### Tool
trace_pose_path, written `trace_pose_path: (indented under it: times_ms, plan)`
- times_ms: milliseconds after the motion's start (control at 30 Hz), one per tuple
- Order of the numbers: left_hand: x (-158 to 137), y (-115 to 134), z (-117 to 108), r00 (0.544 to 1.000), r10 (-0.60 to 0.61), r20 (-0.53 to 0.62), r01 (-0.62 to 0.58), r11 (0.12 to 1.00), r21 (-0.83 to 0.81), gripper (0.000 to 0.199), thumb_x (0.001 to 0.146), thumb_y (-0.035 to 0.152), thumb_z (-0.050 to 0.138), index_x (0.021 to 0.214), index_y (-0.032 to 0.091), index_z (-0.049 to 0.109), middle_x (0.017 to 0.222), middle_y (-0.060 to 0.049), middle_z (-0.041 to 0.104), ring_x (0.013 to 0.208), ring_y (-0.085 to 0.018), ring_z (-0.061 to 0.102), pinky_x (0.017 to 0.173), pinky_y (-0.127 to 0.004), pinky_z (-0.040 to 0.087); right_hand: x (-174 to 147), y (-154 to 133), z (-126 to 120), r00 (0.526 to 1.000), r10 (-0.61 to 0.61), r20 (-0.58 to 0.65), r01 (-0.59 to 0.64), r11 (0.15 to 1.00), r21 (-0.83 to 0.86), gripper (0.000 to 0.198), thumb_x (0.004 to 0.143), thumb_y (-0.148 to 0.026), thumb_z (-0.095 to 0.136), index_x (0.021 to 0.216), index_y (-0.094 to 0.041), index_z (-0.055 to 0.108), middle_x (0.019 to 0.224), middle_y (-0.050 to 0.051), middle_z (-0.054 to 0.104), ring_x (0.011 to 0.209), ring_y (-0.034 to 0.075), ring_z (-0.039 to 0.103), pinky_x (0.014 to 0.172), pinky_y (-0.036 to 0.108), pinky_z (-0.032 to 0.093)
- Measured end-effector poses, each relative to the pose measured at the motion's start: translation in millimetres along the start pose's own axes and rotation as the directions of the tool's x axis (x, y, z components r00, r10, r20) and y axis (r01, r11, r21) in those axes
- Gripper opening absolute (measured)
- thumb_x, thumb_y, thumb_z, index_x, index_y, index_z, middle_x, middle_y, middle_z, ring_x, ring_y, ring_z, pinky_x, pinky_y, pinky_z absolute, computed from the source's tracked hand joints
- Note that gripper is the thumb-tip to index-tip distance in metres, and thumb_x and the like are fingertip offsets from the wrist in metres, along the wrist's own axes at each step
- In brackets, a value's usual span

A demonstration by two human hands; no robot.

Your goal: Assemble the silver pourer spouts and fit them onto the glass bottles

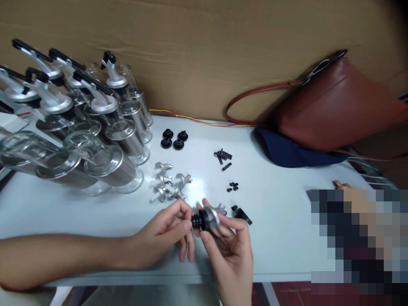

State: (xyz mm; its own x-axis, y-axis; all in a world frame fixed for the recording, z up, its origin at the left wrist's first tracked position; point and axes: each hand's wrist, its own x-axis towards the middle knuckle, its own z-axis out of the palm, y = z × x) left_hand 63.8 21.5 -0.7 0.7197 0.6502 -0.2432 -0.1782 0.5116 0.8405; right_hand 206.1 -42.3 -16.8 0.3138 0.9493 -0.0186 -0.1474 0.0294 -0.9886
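Observation:
Above the table's near side, my right hand (231, 244) grips a silver pourer spout (213, 215) lying on its side. A black ribbed stopper (198, 220) sits against the spout's underside. My left hand (170, 225) pinches the stopper's narrow end between thumb and forefinger, its other fingers hanging loose. Just beyond my hands lie several more silver spouts (174, 180). Farther back are several black stoppers (179, 144). To the right are thin black levers (225, 155), small black caps (235, 185) and a bigger black piece (243, 216) close to my right hand.
Several glass bottles with metal sleeves (110, 168) crowd the left, some topped by pourers (103, 102). A brown bag (315, 106) rests on dark blue cloth (287, 153) at the back right. A cardboard wall (197, 55) stands behind. Another person's hand (342, 185) is at the right.

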Motion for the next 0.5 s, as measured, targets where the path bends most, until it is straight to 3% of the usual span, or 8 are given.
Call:
trace_pose_path:
  times_ms: [100, 233, 367, 500]
  plan:
    - [-0.7, -0.4, -0.2, 1.0, -0.014, 0.001, 0.014, 0.999, 0.037, 0.039, 0.09, 0.056, 0.053, 0.085, 0.02, 0.039, 0.061, 0.002, 0.062, 0.052, -0.008, 0.055, 0.054, -0.019, 0.043, 0.7, 2.3, -2.1, 0.998, -0.048, 0.04, 0.049, 0.999, -0.02, 0.026, 0.084, -0.012, 0.067, 0.102, -0.027, 0.056, 0.122, 0.006, 0.07, 0.113, 0.02, 0.065, 0.092, 0.028, 0.057]
    - [-0.9, -0.5, -0.6, 1.0, -0.015, 0.005, 0.014, 0.998, 0.064, 0.039, 0.09, 0.057, 0.051, 0.085, 0.02, 0.039, 0.061, 0.002, 0.061, 0.054, -0.009, 0.055, 0.055, -0.021, 0.043, 0.3, 2.8, -1.2, 0.998, -0.063, 0.005, 0.063, 0.998, -0.013, 0.026, 0.083, -0.01, 0.066, 0.101, -0.027, 0.056, 0.124, 0.005, 0.069, 0.113, 0.019, 0.065, 0.094, 0.026, 0.054]
    - [-0.9, 0.3, -0.3, 1.0, -0.021, 0.014, 0.02, 0.998, 0.062, 0.038, 0.09, 0.055, 0.052, 0.085, 0.02, 0.039, 0.064, 0.002, 0.061, 0.057, -0.009, 0.054, 0.058, -0.022, 0.043, 2.4, 2.9, -2.9, 0.992, -0.1, 0.073, 0.103, 0.994, -0.029, 0.03, 0.081, -0.007, 0.068, 0.1, -0.026, 0.056, 0.12, 0.005, 0.071, 0.109, 0.019, 0.067, 0.09, 0.025, 0.056]
    - [-2.1, 0.7, 0.8, 1.0, -0.019, 0.004, 0.018, 0.996, 0.086, 0.034, 0.091, 0.051, 0.051, 0.084, 0.021, 0.039, 0.064, 0.002, 0.059, 0.057, -0.01, 0.052, 0.059, -0.024, 0.042, 4.5, 2.6, -5.5, 0.996, -0.071, 0.053, 0.073, 0.996, -0.046, 0.026, 0.081, -0.01, 0.069, 0.098, -0.024, 0.056, 0.116, 0.008, 0.073, 0.103, 0.021, 0.071, 0.086, 0.028, 0.06]
